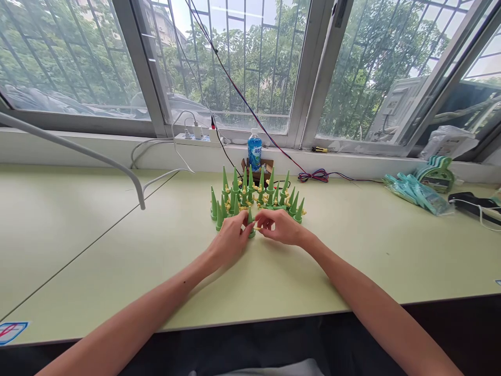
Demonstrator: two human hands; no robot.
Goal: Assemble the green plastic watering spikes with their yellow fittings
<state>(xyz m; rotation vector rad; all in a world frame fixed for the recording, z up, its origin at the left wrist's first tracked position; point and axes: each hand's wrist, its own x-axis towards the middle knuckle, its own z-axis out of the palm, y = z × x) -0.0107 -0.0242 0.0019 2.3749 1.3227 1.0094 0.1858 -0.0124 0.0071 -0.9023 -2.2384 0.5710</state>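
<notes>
My left hand is closed around a small green cone with a round base, which stands upright on the table. At the cone's right side, my right hand pinches a small yellow piece, too small to name more exactly. Its tip appears to touch the cone, though I cannot tell whether it is fixed there. Just beyond both hands stand several similar green cones close together, many with little yellow pieces on their sides. My fingers hide part of the nearest ones.
Behind the cones are a blue-labelled bottle and a brown cardboard box. A red-and-blue cable coil lies right of them. Teal plastic packets and green hangers rest far right. A grey cable arcs over the left side.
</notes>
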